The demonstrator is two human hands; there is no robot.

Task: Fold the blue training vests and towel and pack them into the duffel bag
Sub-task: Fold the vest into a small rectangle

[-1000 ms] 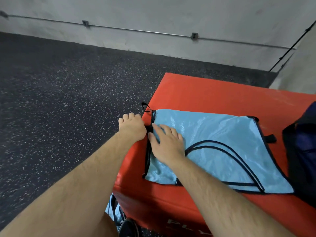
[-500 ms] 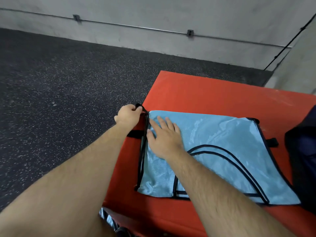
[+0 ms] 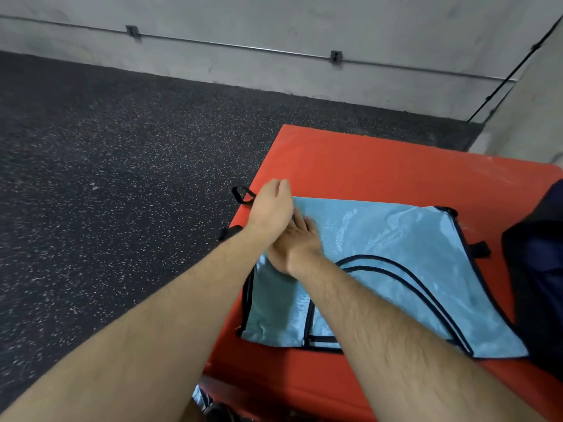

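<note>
Forearms come in from the bottom edge and meet over the near-left part of the light blue mesh training vest with black piping (image 3: 396, 254). The vest lies flat on the red padded mat (image 3: 380, 166), its long axis running left to right.

The right hand (image 3: 300, 246) lies palm-down on the cloth close to its left edge. Its fingers are straight and pressing, though they are partly hidden under the other wrist.

Just beyond it, the left hand (image 3: 271, 208) crosses over at the vest's far-left corner with its fingers curled. The thin black strap loop (image 3: 242, 193) runs into its grip, so it appears to pinch that strap.

From this hand nearly all the fabric spreads away to the right, towards the dark navy duffel bag (image 3: 539, 269) at the mat's right side. A fold would therefore probably carry the left edge rightward over the pinning palm. The left hand is the nearer one for that.

Beyond lie the speckled black rubber floor (image 3: 122, 178) and the grey concrete wall (image 3: 274, 19).
</note>
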